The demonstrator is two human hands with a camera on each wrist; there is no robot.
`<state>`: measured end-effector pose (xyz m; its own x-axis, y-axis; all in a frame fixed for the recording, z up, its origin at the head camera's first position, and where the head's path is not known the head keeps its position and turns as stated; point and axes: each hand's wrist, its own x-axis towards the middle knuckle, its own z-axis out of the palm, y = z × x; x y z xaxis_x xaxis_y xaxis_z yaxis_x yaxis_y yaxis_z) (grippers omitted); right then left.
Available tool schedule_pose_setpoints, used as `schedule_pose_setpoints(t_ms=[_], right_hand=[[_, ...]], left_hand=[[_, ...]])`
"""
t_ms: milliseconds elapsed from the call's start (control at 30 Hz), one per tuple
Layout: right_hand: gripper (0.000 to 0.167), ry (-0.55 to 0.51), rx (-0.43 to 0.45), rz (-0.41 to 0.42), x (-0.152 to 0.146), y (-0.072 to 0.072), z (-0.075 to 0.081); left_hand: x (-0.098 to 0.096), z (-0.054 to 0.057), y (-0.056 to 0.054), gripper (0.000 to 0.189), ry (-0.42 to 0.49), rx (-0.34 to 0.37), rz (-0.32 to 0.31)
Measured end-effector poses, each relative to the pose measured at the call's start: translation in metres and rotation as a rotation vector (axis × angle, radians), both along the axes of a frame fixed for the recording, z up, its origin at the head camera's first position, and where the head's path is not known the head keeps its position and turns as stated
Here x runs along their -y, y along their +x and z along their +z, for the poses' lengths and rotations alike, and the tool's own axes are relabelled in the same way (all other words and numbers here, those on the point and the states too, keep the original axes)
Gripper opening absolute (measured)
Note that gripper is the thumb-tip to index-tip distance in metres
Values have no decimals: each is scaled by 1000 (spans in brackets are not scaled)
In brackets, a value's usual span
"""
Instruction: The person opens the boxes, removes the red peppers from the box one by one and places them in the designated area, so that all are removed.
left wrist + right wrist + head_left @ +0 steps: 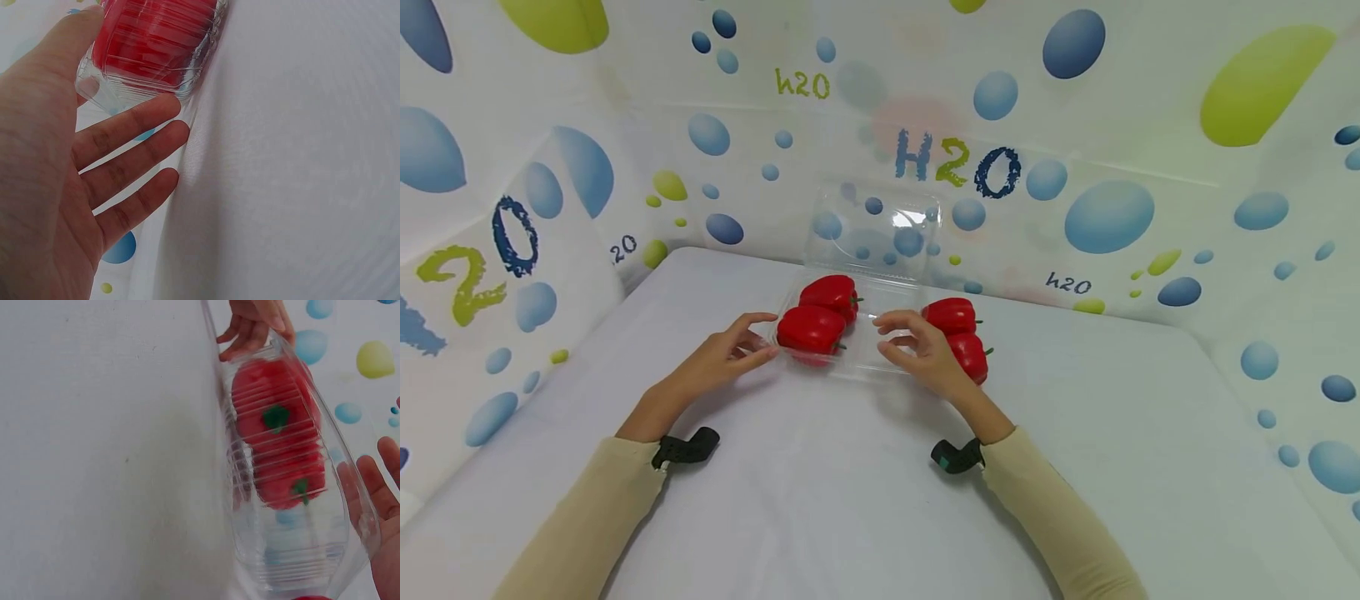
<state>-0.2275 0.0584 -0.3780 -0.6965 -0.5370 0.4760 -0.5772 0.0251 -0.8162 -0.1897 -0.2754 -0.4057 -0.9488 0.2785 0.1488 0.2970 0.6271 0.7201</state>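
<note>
A clear plastic container (865,367) lies on the white table with its hinged lid (865,237) raised behind it. Two red bell peppers sit in its left half, a rear pepper (830,293) and a front pepper (808,330). My left hand (726,354) is at the container's left end, its thumb at the rim and its fingers extended in the left wrist view. Over the container's right part hovers my right hand (921,350), fingers slightly bent with nothing between them. Just beyond it, two more red peppers (951,315) are on the right, partly hidden by that hand.
White cloth covers the table (820,500). Behind and to the sides hangs a printed sheet (1075,108) with blue and green drops and H2O lettering. Each wrist wears a black strap, the left strap (685,448) and the right strap (958,456).
</note>
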Motion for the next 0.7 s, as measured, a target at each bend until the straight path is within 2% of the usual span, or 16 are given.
schedule_pose_setpoints(t_ms=[267, 700], right_hand=[[40, 72, 13, -19, 9, -2, 1], [40, 122, 42, -14, 16, -7, 4]], left_hand=[[1, -1, -1, 59, -8, -2, 5], [-1, 1, 2, 59, -9, -11, 6]])
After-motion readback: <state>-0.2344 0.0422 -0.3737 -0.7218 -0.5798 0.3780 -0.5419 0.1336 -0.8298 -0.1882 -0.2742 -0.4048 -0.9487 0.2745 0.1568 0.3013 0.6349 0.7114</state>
